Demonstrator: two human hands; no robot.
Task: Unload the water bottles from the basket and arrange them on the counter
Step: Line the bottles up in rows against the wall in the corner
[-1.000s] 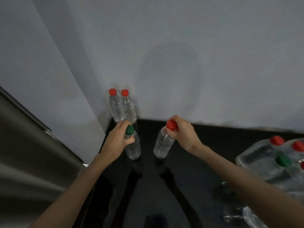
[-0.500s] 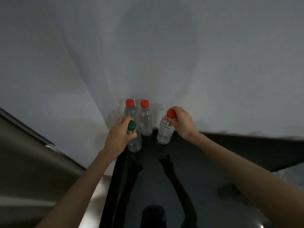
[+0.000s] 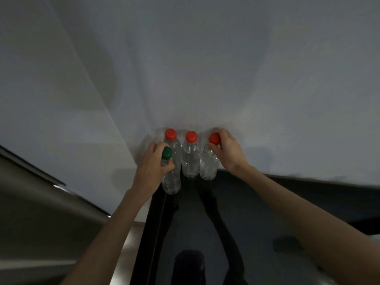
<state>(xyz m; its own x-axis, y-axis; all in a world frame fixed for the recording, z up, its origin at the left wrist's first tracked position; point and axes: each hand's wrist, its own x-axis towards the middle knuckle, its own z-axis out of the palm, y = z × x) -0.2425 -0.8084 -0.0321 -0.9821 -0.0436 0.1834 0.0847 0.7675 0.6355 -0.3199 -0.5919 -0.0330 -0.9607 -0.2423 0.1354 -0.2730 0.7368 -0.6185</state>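
Reaching forward with both forearms extended, the left hand [image 3: 153, 161] grips the neck of a clear plastic water bottle with a green cap [image 3: 169, 173], while the right hand [image 3: 228, 151] pinches the red cap of a second clear plastic bottle [image 3: 208, 163]. Between the hands, just beyond the left fingers, stand two more red-capped clear bottles [image 3: 191, 159], touching. All four rest upright on the glossy black counter [image 3: 257, 212], against a plain white wall [image 3: 205, 68]. No labels are readable.
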